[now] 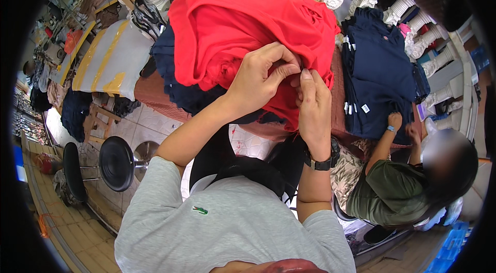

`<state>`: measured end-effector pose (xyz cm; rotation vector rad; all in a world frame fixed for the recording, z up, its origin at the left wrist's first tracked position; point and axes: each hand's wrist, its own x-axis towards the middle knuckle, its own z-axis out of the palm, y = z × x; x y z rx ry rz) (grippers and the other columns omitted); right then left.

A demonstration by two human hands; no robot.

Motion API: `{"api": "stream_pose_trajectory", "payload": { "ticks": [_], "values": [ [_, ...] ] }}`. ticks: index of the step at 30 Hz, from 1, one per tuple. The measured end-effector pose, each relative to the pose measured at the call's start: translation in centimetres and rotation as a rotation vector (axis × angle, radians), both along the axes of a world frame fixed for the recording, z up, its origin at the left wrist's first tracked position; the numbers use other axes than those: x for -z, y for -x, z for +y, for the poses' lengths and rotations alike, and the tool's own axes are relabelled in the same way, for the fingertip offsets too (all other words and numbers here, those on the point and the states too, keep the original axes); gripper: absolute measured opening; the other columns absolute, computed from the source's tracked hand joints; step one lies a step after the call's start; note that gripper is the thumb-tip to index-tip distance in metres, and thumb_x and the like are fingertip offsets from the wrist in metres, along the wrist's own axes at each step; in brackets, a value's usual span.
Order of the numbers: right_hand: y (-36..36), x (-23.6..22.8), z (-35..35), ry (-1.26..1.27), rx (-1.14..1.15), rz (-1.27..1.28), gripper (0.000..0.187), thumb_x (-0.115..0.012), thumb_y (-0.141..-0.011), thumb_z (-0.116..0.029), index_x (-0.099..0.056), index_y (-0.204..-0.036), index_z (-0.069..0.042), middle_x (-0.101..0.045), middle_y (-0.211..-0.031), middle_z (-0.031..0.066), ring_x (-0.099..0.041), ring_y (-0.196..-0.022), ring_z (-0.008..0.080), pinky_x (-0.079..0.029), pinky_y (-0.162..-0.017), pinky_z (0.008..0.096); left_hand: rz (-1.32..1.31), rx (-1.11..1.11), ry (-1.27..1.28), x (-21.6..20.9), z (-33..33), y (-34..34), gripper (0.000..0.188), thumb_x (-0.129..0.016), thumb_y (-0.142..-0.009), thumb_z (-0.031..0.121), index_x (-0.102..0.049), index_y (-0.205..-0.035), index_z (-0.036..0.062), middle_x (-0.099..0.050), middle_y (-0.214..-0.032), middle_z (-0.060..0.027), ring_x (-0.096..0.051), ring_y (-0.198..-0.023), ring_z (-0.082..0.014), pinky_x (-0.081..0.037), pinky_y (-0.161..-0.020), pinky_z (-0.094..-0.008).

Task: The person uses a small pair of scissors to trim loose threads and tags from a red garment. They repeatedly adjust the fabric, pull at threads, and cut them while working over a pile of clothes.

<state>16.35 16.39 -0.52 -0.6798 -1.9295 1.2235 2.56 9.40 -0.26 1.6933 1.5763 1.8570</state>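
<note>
Both hands pinch the red shirt [243, 14], which lies bunched on the surface [155, 95]: the left hand [261, 76] and right hand [314, 110] grip its lower edge together. Right of the shirt lies a navy stack [377, 71], where another person's hand [394, 120] rests.

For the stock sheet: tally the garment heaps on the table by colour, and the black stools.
Red garment heap, pinched by the left hand and right hand: 1
Navy garment heaps, one under the red, one stacked at right: 2
Black round stools: 2
Total: 5
</note>
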Motion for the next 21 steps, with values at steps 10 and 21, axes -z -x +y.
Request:
{"api": "stream_pose_trajectory", "payload": {
  "ticks": [10,21],
  "values": [
    [-1.0,0.6,2.2,0.237,-0.159,0.119,0.041,-0.044,-0.107,-0.030,-0.055,-0.082,0.001,-0.048,-0.067,0.0034,-0.044,-0.058,0.0105,-0.033,-0.053,0.0294,0.438,0.145,0.165,-1.2,-3.3,0.8,0.018,-0.076,-0.085,0.012,-0.063,-0.090,0.0000,-0.059,-0.092,-0.0081,-0.059,-0.090,-0.0239,-0.048,-0.085,-0.0374],
    [-0.7,-1.7,0.9,-0.198,0.145,0.281,0.030,-0.073,-0.083,0.002,-0.066,-0.111,-0.002,-0.057,-0.084,-0.0028,-0.040,-0.062,0.0015,-0.030,-0.052,0.0176,0.272,-0.178,0.012,-2.7,0.3,0.8,0.017,-0.071,-0.093,0.012,-0.057,-0.099,0.0049,-0.060,-0.088,-0.0025,-0.057,-0.087,-0.0134,-0.045,-0.082,-0.0298]
  ]
}}
